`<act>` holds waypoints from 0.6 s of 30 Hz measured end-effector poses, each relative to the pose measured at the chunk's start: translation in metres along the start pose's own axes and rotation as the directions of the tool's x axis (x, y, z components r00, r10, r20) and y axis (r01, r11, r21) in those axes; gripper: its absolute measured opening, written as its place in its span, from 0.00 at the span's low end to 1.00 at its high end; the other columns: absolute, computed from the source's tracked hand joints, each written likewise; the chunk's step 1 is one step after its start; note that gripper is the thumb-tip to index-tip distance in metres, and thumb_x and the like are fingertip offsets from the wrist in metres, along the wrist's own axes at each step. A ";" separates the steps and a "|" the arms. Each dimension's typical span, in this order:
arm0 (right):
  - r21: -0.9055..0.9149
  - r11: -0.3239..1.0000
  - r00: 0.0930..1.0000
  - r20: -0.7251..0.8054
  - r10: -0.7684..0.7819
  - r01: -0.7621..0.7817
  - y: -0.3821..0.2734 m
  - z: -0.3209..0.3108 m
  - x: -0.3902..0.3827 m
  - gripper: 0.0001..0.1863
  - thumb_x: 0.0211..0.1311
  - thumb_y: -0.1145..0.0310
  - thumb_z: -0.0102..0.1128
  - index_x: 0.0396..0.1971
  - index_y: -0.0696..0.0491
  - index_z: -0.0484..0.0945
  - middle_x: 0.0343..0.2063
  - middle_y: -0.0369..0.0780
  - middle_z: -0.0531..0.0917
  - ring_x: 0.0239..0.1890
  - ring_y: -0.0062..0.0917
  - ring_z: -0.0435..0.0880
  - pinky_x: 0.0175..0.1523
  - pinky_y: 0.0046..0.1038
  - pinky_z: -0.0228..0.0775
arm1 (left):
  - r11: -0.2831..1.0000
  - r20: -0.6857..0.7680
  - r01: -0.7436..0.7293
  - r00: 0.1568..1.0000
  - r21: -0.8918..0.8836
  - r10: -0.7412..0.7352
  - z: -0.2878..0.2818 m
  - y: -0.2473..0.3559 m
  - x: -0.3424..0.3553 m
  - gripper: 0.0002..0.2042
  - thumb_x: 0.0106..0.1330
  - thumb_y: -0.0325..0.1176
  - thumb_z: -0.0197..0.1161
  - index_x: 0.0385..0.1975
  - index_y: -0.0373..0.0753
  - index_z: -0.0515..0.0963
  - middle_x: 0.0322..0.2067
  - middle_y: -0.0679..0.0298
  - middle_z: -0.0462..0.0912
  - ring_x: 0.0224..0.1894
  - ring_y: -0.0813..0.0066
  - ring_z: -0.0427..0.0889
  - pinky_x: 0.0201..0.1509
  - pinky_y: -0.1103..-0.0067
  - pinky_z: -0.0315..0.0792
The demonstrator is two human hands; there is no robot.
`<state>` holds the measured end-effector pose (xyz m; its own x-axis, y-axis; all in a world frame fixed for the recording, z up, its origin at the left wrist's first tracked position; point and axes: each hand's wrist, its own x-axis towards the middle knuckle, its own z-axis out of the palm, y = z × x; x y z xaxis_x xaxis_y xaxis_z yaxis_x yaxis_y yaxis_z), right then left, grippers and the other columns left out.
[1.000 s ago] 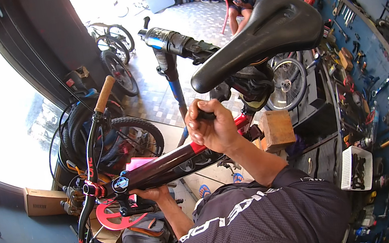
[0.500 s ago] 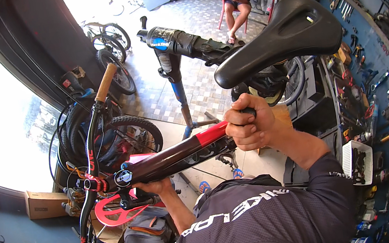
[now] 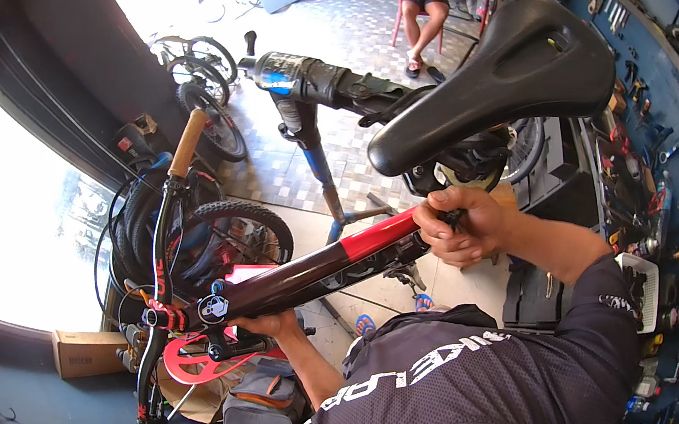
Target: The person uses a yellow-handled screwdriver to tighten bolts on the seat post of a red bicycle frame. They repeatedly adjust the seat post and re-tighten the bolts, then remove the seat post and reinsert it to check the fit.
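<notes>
A red and dark bike frame (image 3: 309, 278) crosses the middle, with cork-gripped handlebars (image 3: 158, 279) at its left and a black saddle (image 3: 494, 80) at its upper right. My left hand (image 3: 267, 324) holds the frame from underneath near the front end. My right hand (image 3: 461, 226) is closed below the saddle, beside the red section of the frame, on a small dark piece that I cannot make out. A repair stand (image 3: 318, 167) rises behind the frame, its dark clamp arm (image 3: 322, 81) reaching toward the saddle's underside.
A seated person (image 3: 419, 4) is at the back. Bikes (image 3: 201, 76) and stacked tyres (image 3: 146, 212) stand left, above a cardboard box (image 3: 88, 352) and grey bag (image 3: 258, 407). A blue tool wall (image 3: 669, 108) and white basket (image 3: 642, 292) line the right.
My right hand has moved right and down with the seat end of the bike, and the saddle sits further right. My left hand has stayed under the frame.
</notes>
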<state>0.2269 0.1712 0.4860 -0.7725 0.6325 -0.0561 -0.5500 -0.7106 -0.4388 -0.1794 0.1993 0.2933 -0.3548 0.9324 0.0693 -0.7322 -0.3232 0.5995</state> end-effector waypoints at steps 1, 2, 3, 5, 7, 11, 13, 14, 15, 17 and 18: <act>-0.028 0.996 0.989 -0.113 -0.090 0.088 0.008 0.003 -0.001 0.29 0.79 0.44 0.42 0.26 0.54 0.71 0.13 0.38 0.70 0.08 0.23 0.69 0.12 0.24 0.64 | 1.000 0.009 -0.003 1.000 0.010 0.003 -0.002 -0.001 -0.002 0.42 0.59 0.76 0.57 0.63 0.48 0.74 0.54 0.59 0.83 0.53 0.54 0.85 0.61 0.47 0.78; -0.058 0.986 0.979 -0.125 -0.162 0.156 0.012 0.002 0.000 0.29 0.78 0.43 0.46 0.32 0.56 0.73 0.16 0.39 0.74 0.12 0.25 0.74 0.16 0.25 0.69 | 0.999 -0.034 -0.006 0.999 0.044 0.008 -0.004 -0.002 -0.003 0.43 0.59 0.78 0.55 0.63 0.49 0.73 0.55 0.58 0.83 0.54 0.54 0.84 0.62 0.47 0.77; -0.183 0.958 0.949 -0.185 -0.255 0.222 0.016 0.002 0.000 0.29 0.76 0.42 0.47 0.33 0.57 0.74 0.17 0.40 0.76 0.12 0.26 0.75 0.18 0.25 0.70 | 0.999 -0.054 -0.002 0.999 0.045 0.004 -0.002 -0.004 -0.004 0.43 0.59 0.78 0.55 0.64 0.49 0.73 0.55 0.58 0.82 0.54 0.53 0.84 0.62 0.47 0.76; -0.433 0.849 0.859 -0.261 -0.440 0.303 0.026 -0.003 0.001 0.32 0.74 0.39 0.49 0.37 0.58 0.76 0.18 0.42 0.78 0.14 0.28 0.77 0.20 0.25 0.71 | 0.999 -0.097 0.004 0.995 0.049 0.000 0.002 -0.006 -0.007 0.44 0.58 0.79 0.54 0.65 0.49 0.72 0.56 0.57 0.82 0.55 0.53 0.83 0.63 0.46 0.76; -0.445 0.804 0.837 -0.187 -0.514 0.395 0.036 -0.025 0.009 0.31 0.69 0.41 0.58 0.41 0.60 0.77 0.21 0.45 0.82 0.19 0.29 0.81 0.23 0.27 0.74 | 0.998 -0.051 0.026 0.998 0.060 -0.023 -0.007 -0.003 -0.005 0.45 0.58 0.79 0.55 0.65 0.48 0.72 0.57 0.57 0.81 0.57 0.52 0.82 0.65 0.46 0.74; -0.619 0.556 0.682 -0.046 -0.730 0.554 0.040 -0.051 0.036 0.24 0.72 0.52 0.63 0.47 0.62 0.78 0.32 0.44 0.85 0.30 0.25 0.86 0.28 0.23 0.77 | 0.997 0.006 0.068 0.998 0.028 -0.068 0.001 -0.006 -0.008 0.46 0.57 0.80 0.55 0.64 0.46 0.72 0.58 0.56 0.80 0.57 0.50 0.82 0.65 0.45 0.74; -0.714 0.517 0.629 -0.138 -0.765 0.472 0.042 -0.053 0.051 0.22 0.72 0.56 0.64 0.46 0.63 0.78 0.32 0.44 0.85 0.31 0.24 0.86 0.29 0.22 0.76 | 0.997 0.048 0.063 0.997 0.043 -0.065 0.003 -0.005 -0.009 0.47 0.56 0.80 0.55 0.65 0.45 0.71 0.58 0.56 0.80 0.58 0.49 0.82 0.65 0.45 0.74; -0.721 0.484 0.579 -0.140 -0.803 0.496 0.041 -0.051 0.060 0.19 0.73 0.58 0.63 0.46 0.61 0.79 0.32 0.42 0.85 0.27 0.21 0.85 0.26 0.21 0.74 | 0.997 0.038 0.072 0.997 0.027 -0.073 0.005 -0.006 -0.009 0.46 0.57 0.79 0.56 0.66 0.46 0.70 0.57 0.56 0.81 0.57 0.50 0.82 0.65 0.45 0.74; -0.772 0.536 0.572 -0.281 -0.771 0.342 0.034 -0.032 0.064 0.17 0.73 0.58 0.63 0.40 0.59 0.81 0.27 0.39 0.85 0.20 0.17 0.82 0.23 0.19 0.70 | 0.997 0.019 0.077 0.997 0.013 -0.078 0.003 -0.004 -0.010 0.45 0.58 0.78 0.56 0.67 0.48 0.69 0.57 0.57 0.81 0.56 0.52 0.83 0.64 0.44 0.74; -0.784 0.619 0.642 -0.453 -0.618 0.043 0.011 -0.010 0.066 0.17 0.72 0.57 0.65 0.39 0.58 0.82 0.22 0.37 0.83 0.17 0.15 0.79 0.19 0.17 0.66 | 0.998 0.004 0.065 0.998 0.008 -0.065 0.002 -0.003 -0.009 0.45 0.59 0.77 0.56 0.68 0.49 0.68 0.56 0.58 0.82 0.56 0.52 0.84 0.63 0.43 0.75; -0.785 0.615 0.669 -0.417 -0.616 0.077 0.007 -0.016 0.071 0.15 0.71 0.58 0.66 0.33 0.55 0.81 0.19 0.36 0.81 0.14 0.13 0.74 0.18 0.16 0.60 | 0.998 0.003 0.054 0.999 0.017 -0.055 -0.001 -0.004 -0.008 0.45 0.59 0.77 0.56 0.68 0.49 0.67 0.56 0.58 0.82 0.56 0.52 0.83 0.63 0.43 0.75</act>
<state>0.1733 0.2160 0.4642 -0.0455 0.9890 -0.1410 -0.1490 -0.1463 -0.9780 -0.1742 0.1927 0.2896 -0.3125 0.9491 0.0391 -0.7404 -0.2692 0.6159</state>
